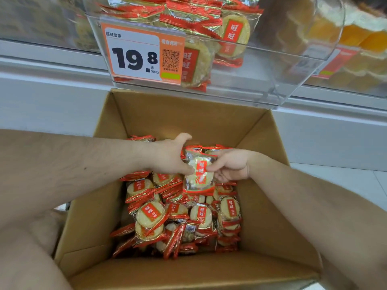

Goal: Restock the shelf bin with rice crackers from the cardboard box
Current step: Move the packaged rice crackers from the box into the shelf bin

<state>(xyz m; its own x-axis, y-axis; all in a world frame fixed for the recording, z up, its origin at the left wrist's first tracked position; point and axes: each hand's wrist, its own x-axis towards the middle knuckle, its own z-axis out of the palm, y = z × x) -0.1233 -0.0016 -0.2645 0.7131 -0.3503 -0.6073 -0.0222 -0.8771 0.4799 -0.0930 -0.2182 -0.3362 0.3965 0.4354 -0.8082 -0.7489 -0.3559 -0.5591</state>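
Note:
An open cardboard box [159, 114] sits below the shelf, holding several red-and-clear rice cracker packs [150, 216]. Both my hands are down inside it. My left hand [169, 158] and my right hand [230, 166] grip a stack of cracker packs [200, 172] from either side, with the front pack upright and facing me. My right thumb presses on the front pack's face. Above the box, the clear shelf bin [268, 65] holds the same rice cracker packs [236, 32] behind its front wall.
An orange and white price tag [136, 55] reading 19.8 hangs on the bin's front. To the right, another clear bin [356, 59] holds orange-yellow snacks. The white shelf base [52, 101] runs behind the box. White floor tiles [345, 185] show at right.

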